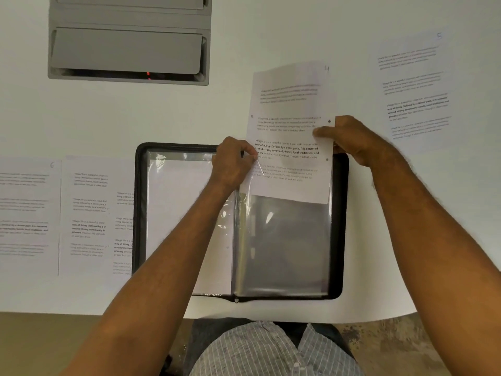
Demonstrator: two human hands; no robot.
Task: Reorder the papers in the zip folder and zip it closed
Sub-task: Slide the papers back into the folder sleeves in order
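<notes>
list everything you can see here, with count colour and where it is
zip folder: one, black edge with clear sleeves, lying open at the table's middle
held sheet: one, white with printed text, over the folder's right half, lower end in or at the top of a clear sleeve
loose sheets: at least three, white, overlapping on the table left of the folder
single sheet: one, white, far right on the table
tray unit: one, grey, stacked shelves, top left
table: one, white
left hand: pinching the held sheet's left edge
right hand: gripping the held sheet's right edge
shirt: striped grey, bottom centre
</notes>
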